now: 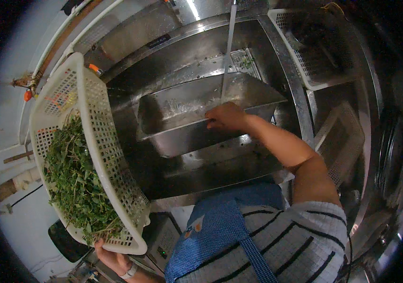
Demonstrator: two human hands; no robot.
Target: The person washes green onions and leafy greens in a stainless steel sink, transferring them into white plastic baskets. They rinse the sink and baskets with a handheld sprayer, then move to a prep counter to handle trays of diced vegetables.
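My left hand (113, 257) grips the near end of a white plastic basket (97, 155), thumb up over its rim. The basket is tilted on its side edge along the left of the sink, and a heap of leafy green stems (77, 180) lies in it. My right hand (227, 116) is curled over the near rim of a rectangular stainless steel pan (183, 136), its fingertips partly hidden. The pan sits inside a stainless steel sink (144, 184). A stream of water (228, 53) falls into it just beyond my right hand.
Scraps of green lie on a perforated drain tray (245, 62) at the sink's back. Another white basket (302, 67) stands right of the sink, with a further plastic basket (341, 141) nearer me. White pipes (60, 39) run along the left wall.
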